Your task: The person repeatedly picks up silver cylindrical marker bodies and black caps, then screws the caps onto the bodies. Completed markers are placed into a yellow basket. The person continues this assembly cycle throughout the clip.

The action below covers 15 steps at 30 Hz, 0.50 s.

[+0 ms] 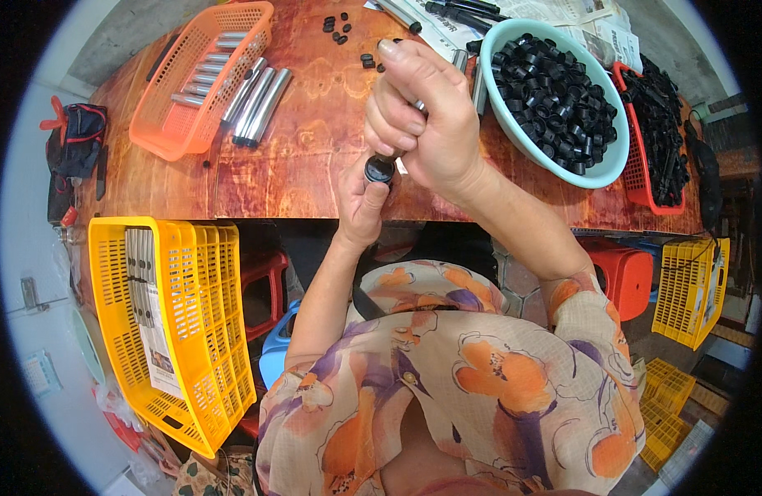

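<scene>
Above the near edge of the table, my left hand (360, 202) is wrapped round a black round-ended piece (379, 169), its glossy end showing between thumb and fingers. Just over it, my right hand (435, 112) is closed in a fist, knuckles close to that piece. A small silvery bit shows by the right fingers, but what the fist grips is mostly hidden. To the right stands a pale green bowl (502, 136) heaped with short black caps (554, 99). Several shiny metal tubes (261, 106) with black ends lie at the left beside an orange basket (162, 147).
A red basket (637, 178) of black parts (662, 132) stands at the right. Loose black pieces (335, 29) and newspaper (592, 12) lie at the far side. A tall yellow crate (220, 314) with tubes is below the table's left; a red stool (621, 277) is at the right.
</scene>
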Each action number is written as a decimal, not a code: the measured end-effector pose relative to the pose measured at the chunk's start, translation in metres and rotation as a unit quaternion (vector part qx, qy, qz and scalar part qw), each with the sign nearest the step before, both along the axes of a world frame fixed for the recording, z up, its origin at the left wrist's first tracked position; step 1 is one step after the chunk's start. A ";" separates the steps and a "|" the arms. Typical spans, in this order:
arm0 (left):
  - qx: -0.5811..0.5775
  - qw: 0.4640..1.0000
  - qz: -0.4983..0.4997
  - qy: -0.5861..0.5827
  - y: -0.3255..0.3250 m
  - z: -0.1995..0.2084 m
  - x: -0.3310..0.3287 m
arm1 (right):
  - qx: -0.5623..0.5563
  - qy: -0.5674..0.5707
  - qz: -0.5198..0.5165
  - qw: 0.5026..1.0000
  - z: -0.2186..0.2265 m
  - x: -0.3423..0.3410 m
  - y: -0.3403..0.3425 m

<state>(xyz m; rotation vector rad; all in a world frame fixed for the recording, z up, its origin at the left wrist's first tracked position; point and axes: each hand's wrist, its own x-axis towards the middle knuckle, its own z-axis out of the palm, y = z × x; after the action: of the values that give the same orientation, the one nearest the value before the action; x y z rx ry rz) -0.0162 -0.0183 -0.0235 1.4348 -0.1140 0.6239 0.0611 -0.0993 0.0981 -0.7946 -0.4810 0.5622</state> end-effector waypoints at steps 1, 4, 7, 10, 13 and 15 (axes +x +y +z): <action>0.016 1.000 0.011 -0.006 0.000 -0.001 0.001 | 0.016 0.043 0.011 0.999 -0.001 0.001 0.000; -0.019 0.997 -0.049 0.056 0.002 0.001 -0.006 | 0.057 0.155 0.042 0.985 -0.006 0.008 0.002; -0.056 0.995 -0.065 0.048 0.002 -0.005 -0.005 | 0.084 0.226 0.065 0.968 -0.015 0.016 0.005; -0.096 0.991 -0.079 0.058 -0.001 0.002 -0.006 | 0.100 0.284 0.091 0.949 -0.026 0.023 0.006; -0.102 0.991 -0.076 0.050 -0.002 0.005 -0.005 | 0.110 0.308 0.096 0.940 -0.031 0.024 0.006; -0.093 0.992 -0.072 0.045 -0.002 0.003 -0.004 | 0.114 0.317 0.097 0.937 -0.031 0.024 0.007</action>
<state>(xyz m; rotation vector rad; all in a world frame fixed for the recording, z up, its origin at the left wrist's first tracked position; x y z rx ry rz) -0.0207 -0.0198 -0.0208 1.2592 -0.0841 0.4383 0.0855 -0.0926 0.0671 -0.3113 -0.0213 0.8865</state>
